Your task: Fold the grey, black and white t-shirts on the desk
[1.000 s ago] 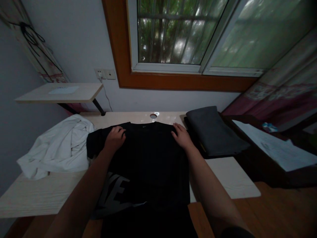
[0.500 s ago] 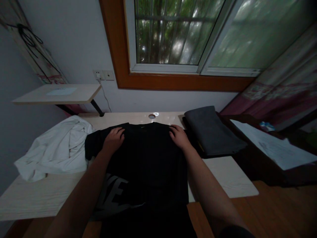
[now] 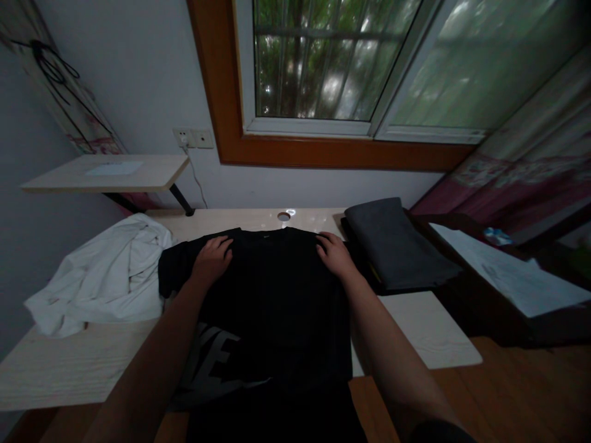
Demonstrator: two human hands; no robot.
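Observation:
A black T-shirt (image 3: pixel 277 289) lies spread on the pale wooden desk (image 3: pixel 87 360), collar toward the wall, with large grey lettering across its lower left part. On its left shoulder area rests my left hand (image 3: pixel 213 257), fingers laid over the cloth and slightly bent. My right hand (image 3: pixel 333 252) lies the same way on the right shoulder, fingers apart and pointing inward. Neither hand lifts the fabric. The shirt's left sleeve sticks out beyond my left hand, while the right sleeve is mostly hidden behind my right wrist.
Left of the shirt is a crumpled white cloth (image 3: pixel 104 277). Folded dark grey fabric (image 3: pixel 397 246) lies at the right. A raised shelf (image 3: pixel 157 175) stands at the back left. Near the wall, the desk has a round hole (image 3: pixel 284 216). Farther right lie paper sheets (image 3: pixel 512 271).

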